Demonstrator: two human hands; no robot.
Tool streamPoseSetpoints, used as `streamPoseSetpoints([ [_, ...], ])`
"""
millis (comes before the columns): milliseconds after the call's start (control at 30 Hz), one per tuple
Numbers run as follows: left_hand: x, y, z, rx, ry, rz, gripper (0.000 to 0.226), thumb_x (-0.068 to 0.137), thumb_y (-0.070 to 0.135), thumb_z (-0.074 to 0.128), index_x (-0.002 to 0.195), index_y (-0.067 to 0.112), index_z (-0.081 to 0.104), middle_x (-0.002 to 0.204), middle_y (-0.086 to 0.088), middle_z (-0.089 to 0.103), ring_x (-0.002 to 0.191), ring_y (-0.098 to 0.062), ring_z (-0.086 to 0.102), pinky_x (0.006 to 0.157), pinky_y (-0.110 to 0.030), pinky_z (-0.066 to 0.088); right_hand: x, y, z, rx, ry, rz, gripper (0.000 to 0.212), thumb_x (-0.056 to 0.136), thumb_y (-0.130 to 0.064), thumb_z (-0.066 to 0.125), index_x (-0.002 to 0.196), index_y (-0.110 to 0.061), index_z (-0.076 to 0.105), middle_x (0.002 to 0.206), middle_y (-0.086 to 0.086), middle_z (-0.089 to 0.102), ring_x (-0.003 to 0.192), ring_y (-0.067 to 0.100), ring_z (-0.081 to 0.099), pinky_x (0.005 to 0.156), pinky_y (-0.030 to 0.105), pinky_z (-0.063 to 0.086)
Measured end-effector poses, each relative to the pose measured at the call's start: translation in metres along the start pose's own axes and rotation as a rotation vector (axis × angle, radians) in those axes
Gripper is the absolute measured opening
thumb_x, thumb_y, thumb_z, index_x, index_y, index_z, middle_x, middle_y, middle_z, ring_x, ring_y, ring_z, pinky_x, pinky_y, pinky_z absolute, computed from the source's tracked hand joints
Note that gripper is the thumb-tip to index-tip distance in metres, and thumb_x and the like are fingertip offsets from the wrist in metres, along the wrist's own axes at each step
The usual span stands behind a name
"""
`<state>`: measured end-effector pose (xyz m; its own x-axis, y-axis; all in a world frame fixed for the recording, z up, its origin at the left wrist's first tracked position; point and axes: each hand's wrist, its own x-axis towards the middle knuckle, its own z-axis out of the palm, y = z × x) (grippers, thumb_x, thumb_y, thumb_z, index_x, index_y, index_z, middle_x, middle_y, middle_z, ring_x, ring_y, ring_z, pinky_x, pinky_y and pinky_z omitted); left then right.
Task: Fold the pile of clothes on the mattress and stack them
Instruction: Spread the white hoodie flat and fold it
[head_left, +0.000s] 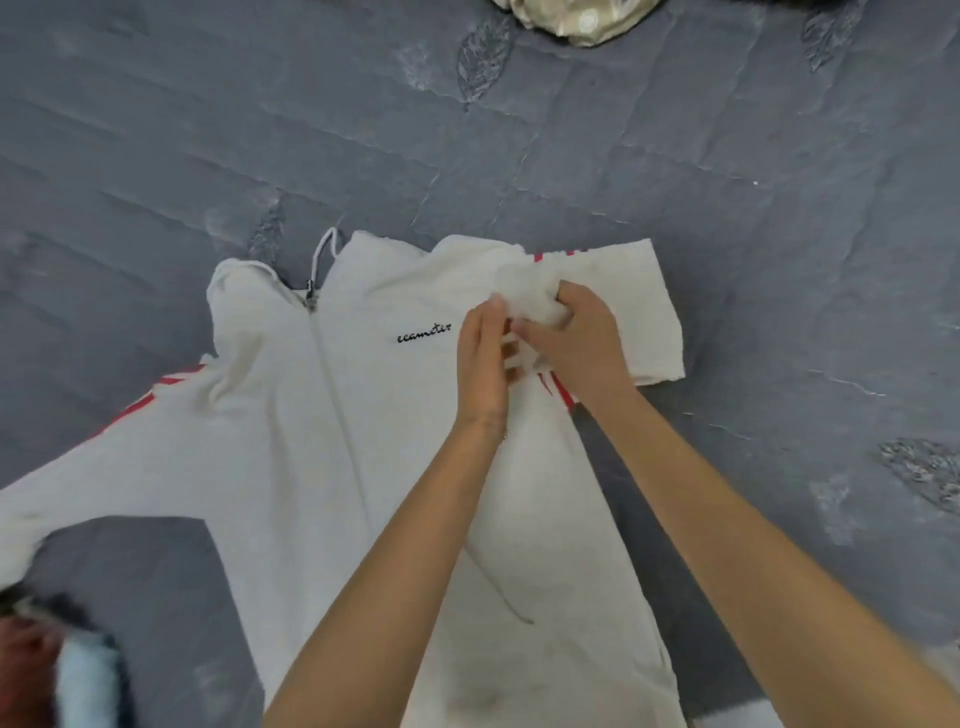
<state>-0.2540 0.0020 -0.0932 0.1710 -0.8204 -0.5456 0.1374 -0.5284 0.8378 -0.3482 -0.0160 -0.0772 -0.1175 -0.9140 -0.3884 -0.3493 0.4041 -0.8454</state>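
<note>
A white zip-up hoodie (322, 441) with red stripes and a small black script logo lies front up on the grey mattress (519, 130). Its left sleeve stretches out toward the lower left. The right sleeve is doubled back near the shoulder, its cuff end lying flat to the right. My right hand (571, 338) grips a bunch of that sleeve's fabric at the shoulder. My left hand (483, 358) is beside it, fingers straight, touching the same bunch of cloth.
A beige patterned garment (576, 21) lies at the top edge of the mattress. Blurred dark, red and light-blue clothes (62, 670) sit at the lower left corner. The mattress cover is quilted grey with leaf motifs.
</note>
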Motion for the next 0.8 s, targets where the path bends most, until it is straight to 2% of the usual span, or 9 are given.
streamPoseSetpoints([
  [100, -0.001, 0.014, -0.083, -0.042, -0.030, -0.100, 0.043, 0.091, 0.056, 0.048, 0.104, 0.018, 0.063, 0.094, -0.006, 0.069, 0.080, -0.014, 0.068, 0.061, -0.030, 0.056, -0.034, -0.032, 0.069, 0.023, -0.303, -0.037, 0.032, 0.090, -0.010, 0.061, 0.122, -0.012, 0.061, 0.100, -0.005, 0.061, 0.082, 0.002, 0.057, 0.071, 0.009, 0.043],
  [200, -0.005, 0.015, -0.160, -0.030, 0.035, -0.112, 0.023, 0.094, 0.034, 0.057, 0.103, 0.013, 0.062, 0.090, -0.005, 0.068, 0.078, -0.014, 0.067, 0.059, -0.024, 0.053, -0.062, -0.041, 0.123, -0.004, -0.454, -0.127, 0.036, 0.085, -0.001, 0.057, 0.115, -0.017, 0.066, 0.102, -0.005, 0.066, 0.085, 0.003, 0.059, 0.076, 0.008, 0.046],
  [267, -0.004, 0.012, -0.205, -0.015, 0.118, -0.105, 0.008, 0.096, 0.021, 0.055, 0.097, 0.018, 0.062, 0.090, -0.003, 0.068, 0.086, -0.019, 0.065, 0.070, -0.031, 0.054, -0.072, -0.038, 0.150, 0.037, -0.332, -0.147, 0.038, 0.082, 0.002, 0.059, 0.115, -0.015, 0.067, 0.111, -0.001, 0.067, 0.095, 0.009, 0.059, 0.086, 0.012, 0.045],
  [367, 0.004, 0.008, -0.270, -0.016, 0.212, -0.071, 0.013, 0.096, 0.016, 0.053, 0.095, 0.022, 0.065, 0.097, -0.003, 0.068, 0.095, -0.020, 0.063, 0.085, -0.043, 0.051, -0.068, -0.010, 0.173, -0.167, -0.071, -0.281, 0.044, 0.084, -0.008, 0.067, 0.127, -0.013, 0.060, 0.129, 0.004, 0.059, 0.119, 0.021, 0.051, 0.104, 0.014, 0.030],
  [467, 0.016, 0.005, -0.331, 0.090, 0.295, -0.075, 0.013, 0.095, 0.022, 0.056, 0.104, 0.019, 0.065, 0.104, -0.005, 0.066, 0.097, -0.020, 0.062, 0.083, -0.042, 0.054, -0.052, 0.025, 0.172, -0.451, 0.029, -0.240, 0.061, 0.089, -0.029, 0.066, 0.143, -0.015, 0.044, 0.149, 0.010, 0.041, 0.140, 0.029, 0.031, 0.115, 0.034, 0.020],
  [533, 0.024, -0.004, -0.363, 0.232, 0.331, -0.082, 0.016, 0.093, 0.024, 0.060, 0.104, 0.014, 0.065, 0.098, -0.005, 0.065, 0.088, -0.018, 0.061, 0.081, -0.042, 0.056, -0.039, 0.047, 0.167, -0.629, 0.070, -0.195, 0.069, 0.090, -0.046, 0.059, 0.148, -0.018, 0.034, 0.156, 0.011, 0.028, 0.145, 0.032, 0.019, 0.118, 0.045, 0.016],
  [667, 0.043, -0.039, -0.394, 0.585, 0.447, -0.005, 0.027, 0.084, 0.032, 0.069, 0.072, 0.013, 0.052, 0.071, -0.014, 0.057, 0.070, -0.022, 0.053, 0.076, -0.047, 0.054, -0.024, 0.076, 0.165, -0.878, 0.045, -0.186, 0.076, 0.091, -0.060, 0.045, 0.152, -0.021, 0.022, 0.160, 0.012, 0.014, 0.148, 0.034, 0.005, 0.119, 0.048, 0.009],
  [733, 0.046, -0.053, -0.394, 0.658, 0.493, 0.058, 0.019, 0.085, 0.030, 0.067, 0.086, 0.015, 0.054, 0.074, -0.003, 0.056, 0.074, -0.019, 0.054, 0.071, -0.033, 0.048, -0.021, 0.084, 0.166, -0.945, 0.042, -0.184, 0.076, 0.091, -0.065, 0.034, 0.153, -0.023, 0.019, 0.161, 0.010, 0.010, 0.148, 0.033, 0.002, 0.119, 0.047, 0.005],
  [800, 0.046, -0.066, -0.393, 0.694, 0.491, 0.112, 0.026, 0.088, 0.024, 0.065, 0.109, 0.014, 0.055, 0.085, 0.001, 0.058, 0.076, -0.016, 0.055, 0.072, -0.029, 0.046, -0.018, 0.088, 0.168, -0.991, 0.026, -0.159, 0.075, 0.092, -0.066, 0.031, 0.153, -0.024, 0.017, 0.162, 0.009, 0.008, 0.149, 0.031, 0.000, 0.119, 0.047, 0.005],
])
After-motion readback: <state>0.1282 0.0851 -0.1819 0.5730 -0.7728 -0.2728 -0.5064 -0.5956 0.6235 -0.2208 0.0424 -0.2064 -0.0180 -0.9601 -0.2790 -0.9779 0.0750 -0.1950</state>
